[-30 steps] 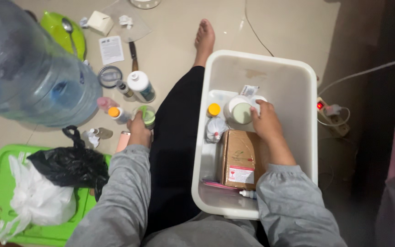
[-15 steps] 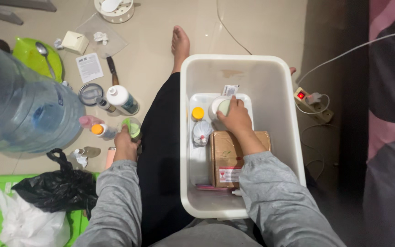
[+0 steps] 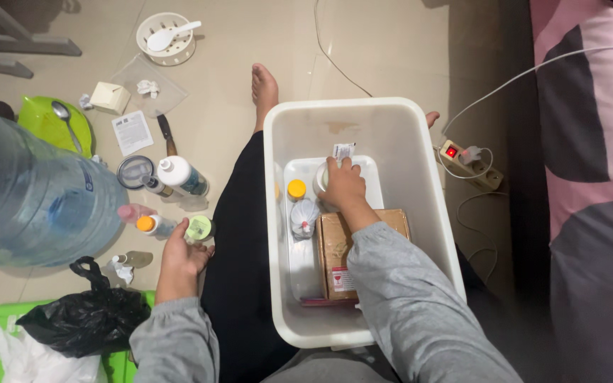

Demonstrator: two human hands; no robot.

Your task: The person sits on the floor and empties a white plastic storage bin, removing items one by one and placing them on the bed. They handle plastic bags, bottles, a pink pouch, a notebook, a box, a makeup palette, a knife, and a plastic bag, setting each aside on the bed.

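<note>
Right hand (image 3: 344, 188) fingers curled around white jar (image 3: 323, 177) in tub (image 3: 391, 113); left hand (image 3: 181, 252) fingers loosely open, empty, beside green-lidded jar (image 3: 199, 228).

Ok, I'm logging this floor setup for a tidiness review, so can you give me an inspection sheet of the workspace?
Surface: beige tiled floor, person seated on it.
Job's things: white bin on the lap holds a cardboard box, a yellow-capped bottle and a white jar.
Clutter: large water jug, white bottle, black bag, green lid with spoon.
Grippers: right hand on the white jar; left hand open beside a green-lidded jar.
Cables: power strip, switch lit, white cord.
Surroundings: pink bedding.
</note>
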